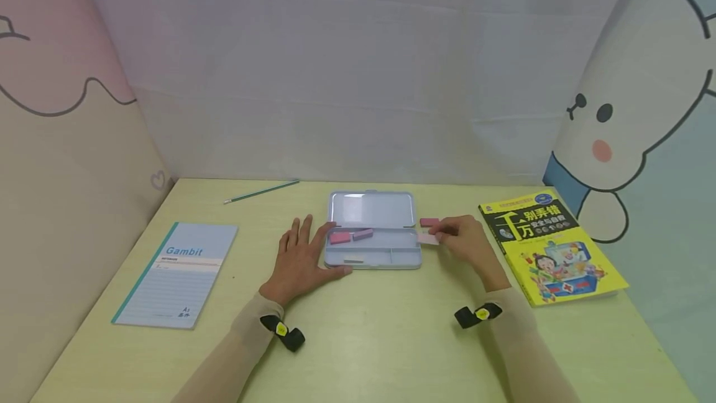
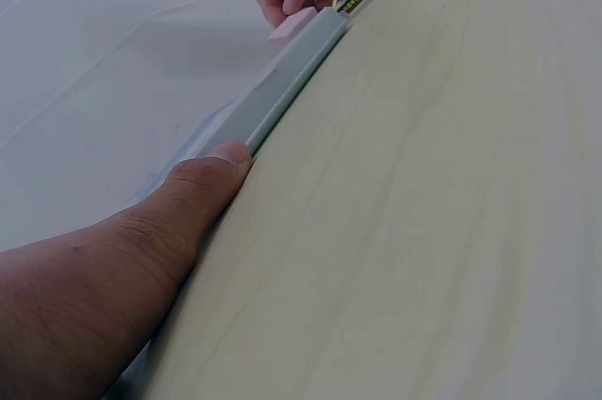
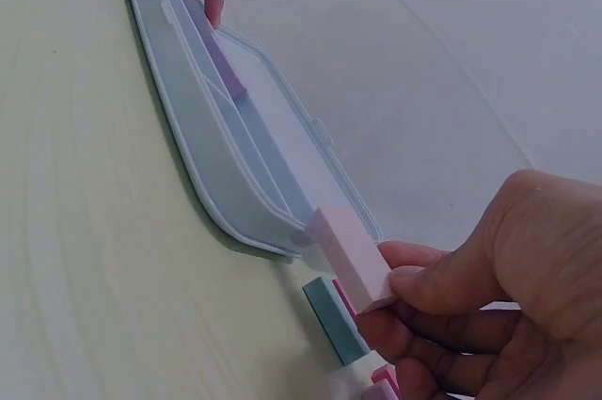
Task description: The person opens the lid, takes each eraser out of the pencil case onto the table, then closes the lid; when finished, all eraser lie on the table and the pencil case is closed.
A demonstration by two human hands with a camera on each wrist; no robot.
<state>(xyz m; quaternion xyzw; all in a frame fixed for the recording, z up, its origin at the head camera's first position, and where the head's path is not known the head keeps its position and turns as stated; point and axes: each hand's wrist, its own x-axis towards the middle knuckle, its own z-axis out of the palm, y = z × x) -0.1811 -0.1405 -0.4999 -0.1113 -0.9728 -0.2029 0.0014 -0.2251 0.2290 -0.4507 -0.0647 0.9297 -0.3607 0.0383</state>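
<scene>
A pale blue pencil case (image 1: 371, 240) lies with its lid (image 1: 371, 209) folded back. My left hand (image 1: 302, 260) spreads at its left end, thumb against the front edge and index finger at the back left corner. Between thumb and fingers, my right hand (image 1: 467, 241) pinches a pale pink eraser (image 3: 350, 257) at the case's right end. Inside the back compartment are a pink eraser (image 1: 339, 238) and a purple eraser (image 1: 363, 234). Near my right fingers are a dark pink eraser (image 1: 429, 222) and, in the right wrist view, a green eraser (image 3: 336, 320), partly covered by the hand.
A notebook (image 1: 179, 275) lies on the table at the left, with a green pencil (image 1: 261, 192) toward the back. To the right of my right hand is a yellow book (image 1: 554, 247). A white cloth wall (image 1: 347, 79) stands behind the table.
</scene>
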